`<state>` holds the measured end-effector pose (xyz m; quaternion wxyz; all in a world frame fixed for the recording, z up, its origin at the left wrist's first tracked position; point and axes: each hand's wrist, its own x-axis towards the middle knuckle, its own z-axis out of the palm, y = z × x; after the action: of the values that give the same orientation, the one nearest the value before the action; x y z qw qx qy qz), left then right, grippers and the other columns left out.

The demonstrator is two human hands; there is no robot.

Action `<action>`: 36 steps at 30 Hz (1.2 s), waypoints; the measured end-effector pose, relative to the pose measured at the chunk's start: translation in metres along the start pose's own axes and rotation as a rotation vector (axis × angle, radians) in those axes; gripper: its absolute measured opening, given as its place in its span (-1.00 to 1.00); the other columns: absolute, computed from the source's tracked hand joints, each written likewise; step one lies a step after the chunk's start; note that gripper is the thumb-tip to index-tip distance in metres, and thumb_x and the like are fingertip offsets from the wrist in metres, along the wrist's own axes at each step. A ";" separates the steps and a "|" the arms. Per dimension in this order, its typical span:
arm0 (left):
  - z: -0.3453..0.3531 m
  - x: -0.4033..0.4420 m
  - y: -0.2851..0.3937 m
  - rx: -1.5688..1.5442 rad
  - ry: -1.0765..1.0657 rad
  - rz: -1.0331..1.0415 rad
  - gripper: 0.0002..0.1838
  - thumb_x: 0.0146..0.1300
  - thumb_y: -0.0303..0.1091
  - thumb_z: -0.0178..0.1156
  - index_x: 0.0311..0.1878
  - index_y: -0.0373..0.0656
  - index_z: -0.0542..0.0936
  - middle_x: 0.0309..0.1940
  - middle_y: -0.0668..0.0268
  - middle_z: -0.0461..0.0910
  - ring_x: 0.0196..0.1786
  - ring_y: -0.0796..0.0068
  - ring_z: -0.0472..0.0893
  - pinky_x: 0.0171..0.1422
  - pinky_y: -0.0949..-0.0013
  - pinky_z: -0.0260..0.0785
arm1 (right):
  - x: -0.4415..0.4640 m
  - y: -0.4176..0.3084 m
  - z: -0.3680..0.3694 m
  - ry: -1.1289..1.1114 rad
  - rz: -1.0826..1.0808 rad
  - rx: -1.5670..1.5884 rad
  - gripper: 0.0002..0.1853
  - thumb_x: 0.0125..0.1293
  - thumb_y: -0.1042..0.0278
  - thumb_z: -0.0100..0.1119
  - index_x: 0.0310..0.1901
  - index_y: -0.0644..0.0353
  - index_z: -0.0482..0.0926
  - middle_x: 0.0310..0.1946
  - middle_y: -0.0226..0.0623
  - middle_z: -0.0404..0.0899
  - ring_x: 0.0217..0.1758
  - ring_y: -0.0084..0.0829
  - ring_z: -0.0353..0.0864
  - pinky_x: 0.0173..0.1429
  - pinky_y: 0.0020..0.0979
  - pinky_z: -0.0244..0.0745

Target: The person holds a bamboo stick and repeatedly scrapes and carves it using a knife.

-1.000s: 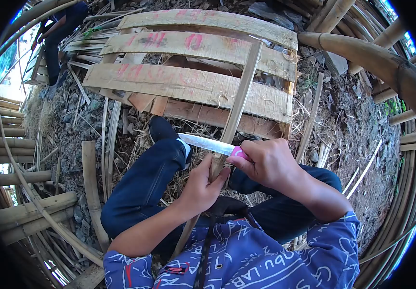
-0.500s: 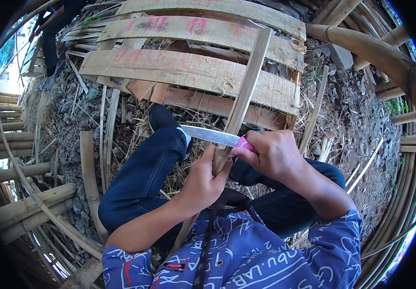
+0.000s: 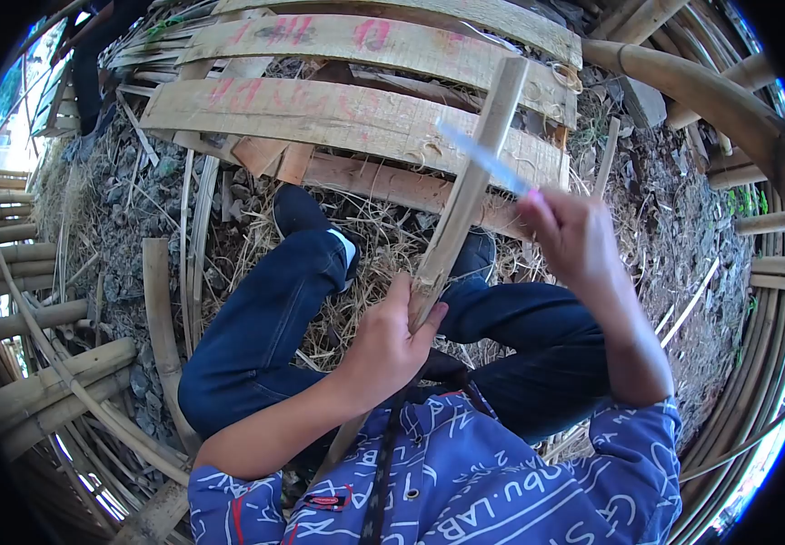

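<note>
My left hand is closed round the lower part of a long bamboo strip, which slants up and away to the right over the slatted pallet. My right hand grips the pink handle of a knife, further up and to the right. The knife's blade points up and left and lies across the upper part of the strip in view; it is slightly blurred, and whether it touches the wood I cannot tell. Below my left hand the strip runs down toward my lap.
Beyond my feet lies a wooden slat pallet with pink marks. A thick bamboo pole crosses the upper right. Bamboo pieces and straw lie on the stony ground. Another person's dark-clothed leg shows at the upper left.
My right hand and the knife have moved up and to the right, from near my left hand to the strip's upper part. The strip's far end has shifted slightly right.
</note>
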<state>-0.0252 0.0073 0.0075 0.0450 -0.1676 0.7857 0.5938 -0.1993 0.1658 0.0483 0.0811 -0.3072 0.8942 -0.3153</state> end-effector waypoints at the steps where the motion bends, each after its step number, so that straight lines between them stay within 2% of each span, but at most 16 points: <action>1: 0.000 0.000 -0.002 0.010 -0.012 -0.003 -0.68 0.32 -0.29 0.19 -0.18 -0.36 0.31 -0.56 -0.04 0.52 -0.42 -0.09 0.61 -0.41 0.11 0.35 | -0.008 -0.019 -0.003 -0.071 0.025 -0.010 -0.60 0.35 0.05 0.13 -0.50 0.22 0.56 -0.71 -0.07 0.42 -0.64 -0.04 0.49 -0.54 -0.16 0.33; 4: 0.001 0.001 -0.003 -0.002 -0.024 0.032 -0.65 0.33 -0.25 0.19 -0.20 -0.33 0.30 -0.55 -0.05 0.52 -0.41 -0.12 0.60 -0.39 0.10 0.35 | -0.038 -0.025 0.012 -0.155 -0.101 -0.014 -0.59 0.28 0.07 0.22 -0.58 0.21 0.47 -0.74 -0.09 0.39 -0.65 -0.02 0.48 -0.55 -0.14 0.33; 10: 0.003 0.001 -0.007 -0.048 -0.002 0.060 -0.65 0.34 -0.23 0.18 -0.13 -0.32 0.32 -0.54 -0.01 0.54 -0.40 -0.08 0.61 -0.37 0.13 0.36 | -0.061 -0.031 0.028 -0.204 -0.030 0.107 -0.63 0.28 0.12 0.23 -0.55 0.22 0.47 -0.73 -0.08 0.40 -0.63 0.03 0.46 -0.55 -0.14 0.35; 18: 0.004 0.000 -0.005 -0.057 -0.045 0.026 -0.69 0.31 -0.29 0.21 -0.15 -0.35 0.39 -0.53 -0.01 0.56 -0.40 -0.06 0.63 -0.38 0.16 0.39 | -0.069 -0.034 0.044 -0.165 0.027 0.147 -0.63 0.29 0.12 0.22 -0.53 0.23 0.49 -0.72 -0.06 0.42 -0.61 0.01 0.49 -0.53 -0.14 0.36; 21: 0.005 0.000 -0.006 -0.055 -0.021 0.058 -0.72 0.29 -0.34 0.22 -0.15 -0.35 0.40 -0.51 -0.03 0.57 -0.38 -0.06 0.64 -0.37 0.17 0.41 | -0.068 -0.032 0.045 -0.171 0.063 0.118 -0.62 0.29 0.10 0.21 -0.53 0.23 0.48 -0.73 -0.06 0.41 -0.61 0.01 0.49 -0.53 -0.14 0.35; 25: 0.007 0.000 -0.007 -0.107 0.019 0.086 -0.74 0.28 -0.38 0.22 -0.16 -0.36 0.39 -0.51 -0.07 0.57 -0.35 -0.10 0.64 -0.38 0.17 0.42 | -0.068 -0.026 0.047 -0.148 -0.006 0.019 -0.58 0.27 0.02 0.21 -0.56 0.19 0.46 -0.74 -0.11 0.42 -0.62 -0.01 0.49 -0.55 -0.15 0.36; 28: 0.007 -0.001 -0.009 -0.024 -0.002 0.070 -0.74 0.27 -0.40 0.22 -0.17 -0.37 0.38 -0.52 -0.10 0.56 -0.36 -0.12 0.64 -0.40 0.16 0.42 | -0.063 -0.022 0.047 -0.124 -0.037 -0.044 -0.56 0.26 -0.02 0.22 -0.57 0.17 0.44 -0.75 -0.14 0.42 -0.64 -0.04 0.49 -0.56 -0.16 0.36; 31: 0.009 -0.001 -0.010 -0.088 -0.003 0.018 -0.74 0.26 -0.41 0.23 -0.19 -0.38 0.37 -0.54 -0.12 0.55 -0.38 -0.12 0.64 -0.43 0.16 0.41 | -0.059 -0.017 0.047 -0.112 -0.059 -0.102 -0.54 0.25 -0.06 0.21 -0.57 0.15 0.43 -0.74 -0.17 0.43 -0.66 -0.07 0.50 -0.58 -0.18 0.35; 33: 0.013 -0.003 -0.016 -0.077 -0.001 0.048 -0.73 0.26 -0.41 0.23 -0.18 -0.39 0.37 -0.54 -0.11 0.55 -0.39 -0.10 0.64 -0.44 0.17 0.40 | -0.053 -0.011 0.045 -0.017 -0.064 -0.160 -0.52 0.26 -0.10 0.19 -0.57 0.15 0.43 -0.74 -0.18 0.43 -0.66 -0.08 0.50 -0.57 -0.17 0.35; 34: 0.014 -0.003 -0.017 -0.064 0.006 0.080 -0.72 0.27 -0.41 0.23 -0.17 -0.39 0.37 -0.55 -0.11 0.55 -0.40 -0.09 0.65 -0.45 0.18 0.39 | -0.049 -0.007 0.041 -0.027 0.004 -0.122 -0.54 0.30 -0.01 0.18 -0.55 0.23 0.44 -0.72 -0.07 0.39 -0.61 0.04 0.46 -0.51 -0.15 0.32; 36: 0.013 -0.005 -0.013 -0.074 0.005 0.072 -0.72 0.27 -0.40 0.23 -0.16 -0.39 0.37 -0.55 -0.10 0.55 -0.42 -0.07 0.65 -0.45 0.18 0.39 | -0.041 0.002 0.036 -0.033 0.015 -0.139 -0.55 0.31 0.01 0.17 -0.54 0.24 0.45 -0.71 -0.07 0.41 -0.59 0.04 0.48 -0.51 -0.15 0.32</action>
<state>-0.0183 0.0176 -0.0069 0.0155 -0.1423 0.7688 0.6233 -0.1554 0.1727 0.0166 0.0765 -0.3105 0.9147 -0.2470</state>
